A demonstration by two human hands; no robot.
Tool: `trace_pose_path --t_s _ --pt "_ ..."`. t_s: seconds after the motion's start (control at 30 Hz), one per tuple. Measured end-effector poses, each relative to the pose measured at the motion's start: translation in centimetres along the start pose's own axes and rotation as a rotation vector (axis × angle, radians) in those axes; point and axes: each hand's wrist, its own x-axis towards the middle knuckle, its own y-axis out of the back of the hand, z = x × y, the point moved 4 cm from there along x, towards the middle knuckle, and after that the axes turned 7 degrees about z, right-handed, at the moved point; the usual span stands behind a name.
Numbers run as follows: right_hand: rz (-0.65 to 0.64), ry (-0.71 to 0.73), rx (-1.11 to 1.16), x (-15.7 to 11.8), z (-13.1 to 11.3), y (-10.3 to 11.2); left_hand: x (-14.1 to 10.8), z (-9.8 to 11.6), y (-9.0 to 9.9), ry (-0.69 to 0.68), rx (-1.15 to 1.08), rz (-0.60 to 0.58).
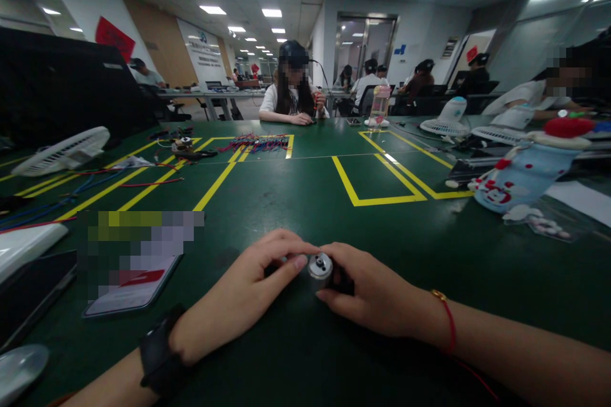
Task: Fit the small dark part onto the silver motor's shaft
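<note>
A small silver electric motor (pixel 320 269), round with a short shaft and small holes on its end face, is tilted toward me at the table's near middle. My right hand (pixel 372 286) grips it from the right, thumb in front and fingers behind; a dark part shows between them. My left hand (pixel 260 270) comes in from the left, thumb and index finger stretched out and apart. Its index fingertip reaches the motor's upper rim, and the thumb tip lies just beside it. Whether either tip presses on the motor is hard to tell.
Left lie a phone (pixel 138 283), a mouse (pixel 21 365), loose wires (pixel 153 183) and a white fan (pixel 64 151). Yellow tape (pixel 389 201) marks the green table (pixel 286 197). A blue bottle (pixel 525 172) stands right. Across sits a person (pixel 293 86); a wire bundle (pixel 255 144) lies farther back.
</note>
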Motion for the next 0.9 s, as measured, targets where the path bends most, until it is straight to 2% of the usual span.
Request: trace_pose_path --t_s 0.23,0.53,0.73,0.9 --pt "-0.014 0.013 -0.006 0.1 -0.2 -0.1 0.2 0.8 -0.5 -0.054 0.053 0.057" --pt "-0.003 -0.004 0.002 0.2 -0.1 -0.1 0.2 0.6 0.6 0.021 0.003 0.163" --pt "-0.005 -0.015 -0.002 0.0 0.0 0.0 -0.6 -1.7 0.9 0.085 0.074 0.07" --pt "-0.011 -0.02 0.008 -0.1 0.0 0.0 -0.7 -2.8 0.4 0.053 0.186 -0.02"
